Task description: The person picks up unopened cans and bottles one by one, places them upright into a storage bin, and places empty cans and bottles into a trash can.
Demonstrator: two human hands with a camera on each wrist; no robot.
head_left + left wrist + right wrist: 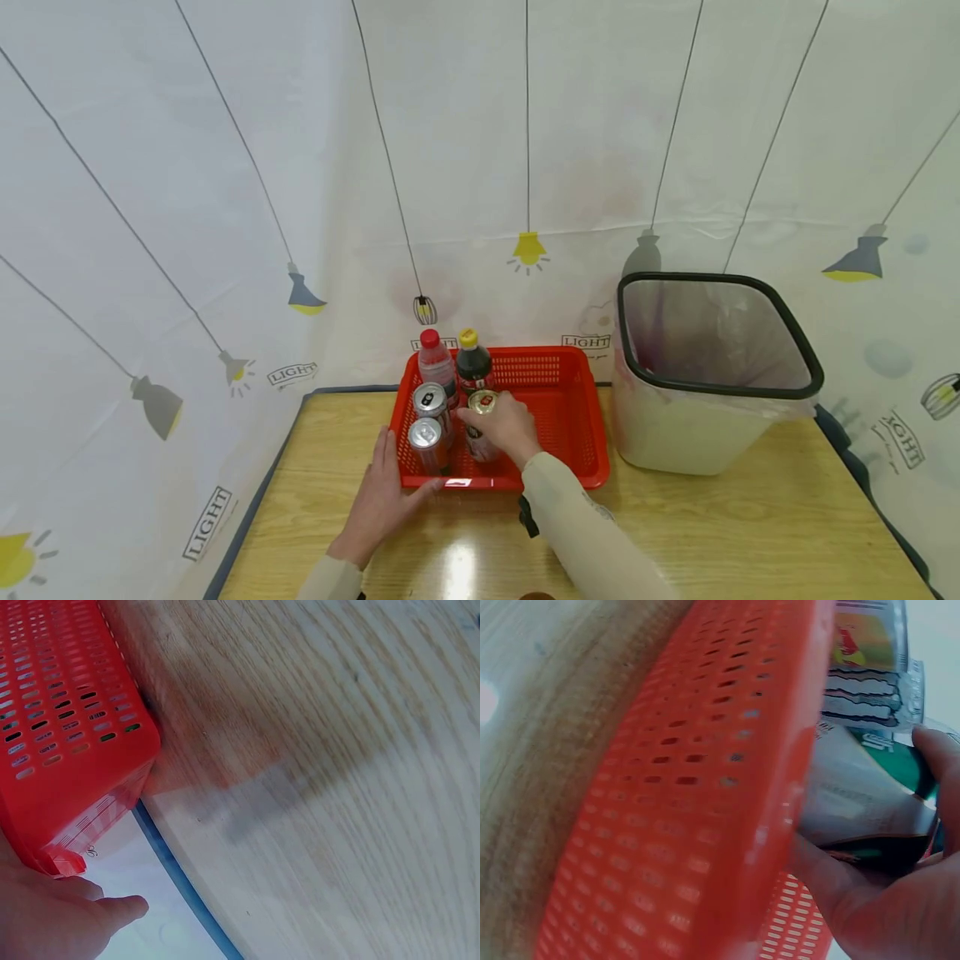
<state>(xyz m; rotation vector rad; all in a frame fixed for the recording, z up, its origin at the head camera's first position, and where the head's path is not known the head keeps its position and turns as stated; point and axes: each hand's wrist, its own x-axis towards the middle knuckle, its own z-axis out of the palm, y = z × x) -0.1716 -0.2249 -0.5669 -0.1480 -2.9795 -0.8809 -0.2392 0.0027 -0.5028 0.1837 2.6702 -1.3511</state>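
Note:
My right hand [504,427] reaches into the red plastic basket [592,450] and grips a drink can [481,446] with a gold top. The right wrist view shows thumb and fingers around this silver and green can [862,799]. My left hand [384,504] rests with fairly straight fingers against the basket's front left corner, its thumb along the front rim. Two silver-topped cans [426,442] stand left of the gripped can. Behind them are a clear bottle [437,364] with a red cap and a dark bottle [474,367] with a yellow cap.
Right of the basket stands a white bin [667,433] with a black rim and a plastic liner. Both are on a wooden table [315,467], backed by a lamp-printed white cloth [480,167]. A small brown round thing [537,596] shows at the bottom edge.

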